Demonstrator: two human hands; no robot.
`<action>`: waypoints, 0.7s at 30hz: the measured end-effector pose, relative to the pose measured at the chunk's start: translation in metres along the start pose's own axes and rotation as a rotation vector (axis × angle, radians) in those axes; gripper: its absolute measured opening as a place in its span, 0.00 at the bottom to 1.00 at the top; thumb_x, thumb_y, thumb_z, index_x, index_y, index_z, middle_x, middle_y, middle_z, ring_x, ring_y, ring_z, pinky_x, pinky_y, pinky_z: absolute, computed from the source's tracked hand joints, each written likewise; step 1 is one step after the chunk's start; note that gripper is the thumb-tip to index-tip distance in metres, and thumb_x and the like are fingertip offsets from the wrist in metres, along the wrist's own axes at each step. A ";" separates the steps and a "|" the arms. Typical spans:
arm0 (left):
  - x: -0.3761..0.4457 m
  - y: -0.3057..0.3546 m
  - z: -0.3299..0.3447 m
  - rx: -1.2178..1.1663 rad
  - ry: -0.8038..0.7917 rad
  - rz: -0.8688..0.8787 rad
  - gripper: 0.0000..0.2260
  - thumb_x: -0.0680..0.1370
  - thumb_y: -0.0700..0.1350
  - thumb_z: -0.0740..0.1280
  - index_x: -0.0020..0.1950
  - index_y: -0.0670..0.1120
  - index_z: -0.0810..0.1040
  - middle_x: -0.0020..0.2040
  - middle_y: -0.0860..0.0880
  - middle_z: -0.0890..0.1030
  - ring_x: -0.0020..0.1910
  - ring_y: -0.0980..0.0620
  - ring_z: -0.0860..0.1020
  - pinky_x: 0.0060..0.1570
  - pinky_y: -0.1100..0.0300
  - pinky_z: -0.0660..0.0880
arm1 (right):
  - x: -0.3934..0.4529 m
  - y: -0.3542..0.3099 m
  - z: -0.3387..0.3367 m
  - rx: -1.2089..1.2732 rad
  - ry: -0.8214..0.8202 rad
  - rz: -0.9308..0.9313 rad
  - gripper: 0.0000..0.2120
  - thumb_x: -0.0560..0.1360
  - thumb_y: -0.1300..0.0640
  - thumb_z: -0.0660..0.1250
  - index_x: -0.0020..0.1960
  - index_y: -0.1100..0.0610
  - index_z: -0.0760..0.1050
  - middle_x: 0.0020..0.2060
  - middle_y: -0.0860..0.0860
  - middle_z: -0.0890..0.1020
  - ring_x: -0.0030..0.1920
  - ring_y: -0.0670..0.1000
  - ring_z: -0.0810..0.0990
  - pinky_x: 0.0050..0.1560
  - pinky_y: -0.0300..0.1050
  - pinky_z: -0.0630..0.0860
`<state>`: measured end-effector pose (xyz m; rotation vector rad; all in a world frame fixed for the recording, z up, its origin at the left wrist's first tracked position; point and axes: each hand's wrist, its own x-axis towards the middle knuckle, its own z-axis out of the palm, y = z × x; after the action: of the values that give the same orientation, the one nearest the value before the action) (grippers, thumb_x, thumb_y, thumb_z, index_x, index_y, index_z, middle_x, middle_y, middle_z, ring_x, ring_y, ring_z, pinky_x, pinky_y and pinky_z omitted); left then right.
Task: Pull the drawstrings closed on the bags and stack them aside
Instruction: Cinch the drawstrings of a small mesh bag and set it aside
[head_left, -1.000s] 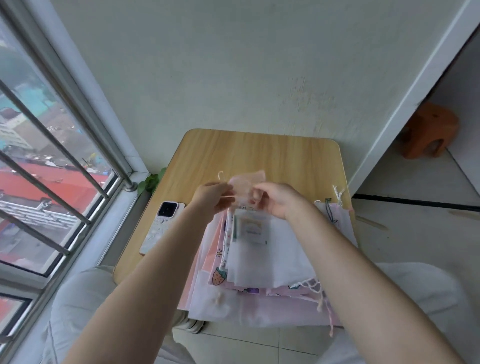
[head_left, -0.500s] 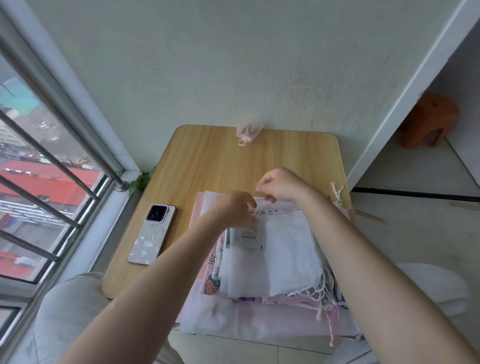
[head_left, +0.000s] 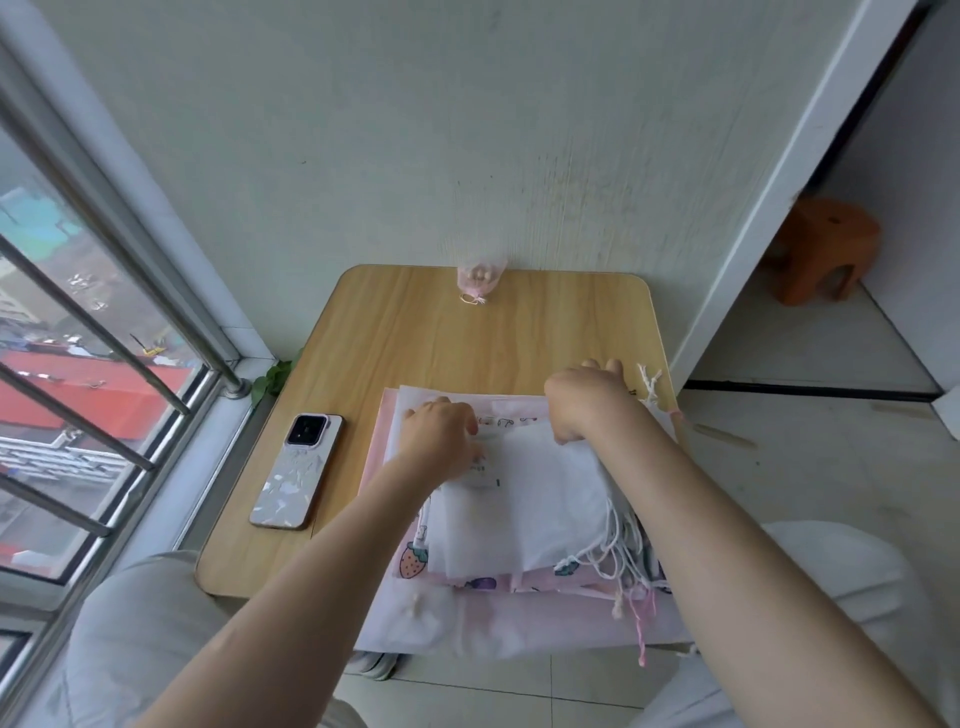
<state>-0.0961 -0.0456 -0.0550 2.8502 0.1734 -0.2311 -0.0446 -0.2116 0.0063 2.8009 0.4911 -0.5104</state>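
Now the bench (head_left: 395, 332) carries my pile of open bags (head_left: 524, 499) at six o'clock; both hands, left hand (head_left: 441, 441) and right hand (head_left: 589, 402), have dropped onto it, pinching the top bag. The cinched pink pouch (head_left: 480, 276), just released, sits at twelve o'clock.

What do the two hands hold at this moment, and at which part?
Both the left hand and the right hand rest on the far end of the pile of bags. Whether the fingers pinch a bag cannot be told.
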 end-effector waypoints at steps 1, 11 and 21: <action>-0.002 -0.002 -0.003 -0.009 -0.003 -0.006 0.11 0.74 0.51 0.72 0.56 0.53 0.78 0.53 0.51 0.74 0.56 0.49 0.75 0.58 0.57 0.66 | -0.001 0.000 0.000 -0.006 0.015 0.000 0.10 0.72 0.58 0.70 0.50 0.52 0.71 0.59 0.51 0.75 0.64 0.54 0.67 0.61 0.51 0.61; -0.024 -0.032 -0.026 -0.048 -0.093 -0.063 0.08 0.75 0.51 0.70 0.54 0.53 0.79 0.53 0.53 0.79 0.52 0.51 0.77 0.47 0.58 0.75 | -0.004 -0.021 0.008 0.112 0.158 -0.083 0.15 0.75 0.64 0.59 0.58 0.52 0.76 0.60 0.51 0.74 0.63 0.55 0.69 0.63 0.52 0.62; -0.037 -0.035 -0.047 -0.569 0.054 0.084 0.11 0.75 0.52 0.72 0.55 0.52 0.82 0.49 0.54 0.82 0.47 0.56 0.79 0.47 0.63 0.73 | -0.006 -0.050 -0.006 0.586 0.493 -0.449 0.01 0.75 0.58 0.70 0.45 0.54 0.78 0.45 0.50 0.76 0.51 0.51 0.72 0.51 0.47 0.70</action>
<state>-0.1310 -0.0024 -0.0134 2.2923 0.1072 -0.0706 -0.0667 -0.1661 0.0045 3.3895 1.2727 -0.0157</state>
